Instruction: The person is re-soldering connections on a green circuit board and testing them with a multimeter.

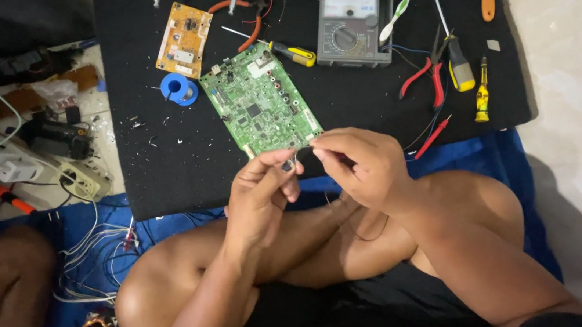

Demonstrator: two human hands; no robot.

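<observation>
Head view showed you sitting cross-legged on the floor, both hands raised at the centre of the frame, just below the lower edge of the black mat [158,165]. Your left hand [259,189] had its fingers curled narrow, thumb and forefinger pinching a small component [289,163] at its upper right tip. Your right hand [359,162] sat just right of it, fingers also drawn close, its fingertips meeting the same small part from the right side; what the part was, you could not tell from its size. A thin dark wire [370,234] hung below your right hand across your leg.

The green circuit board [259,101] lay tilted on the mat directly above your hands, its lower corner just beside your fingertips. Left of the board's top were a blue solder spool [179,89] and a yellow circuit board [184,39]. The grey multimeter [352,20] stood in the upper middle, with red-handled pliers [428,76] and a yellow screwdriver [481,94] toward the right. A white power strip [48,175] lay at the left edge.
</observation>
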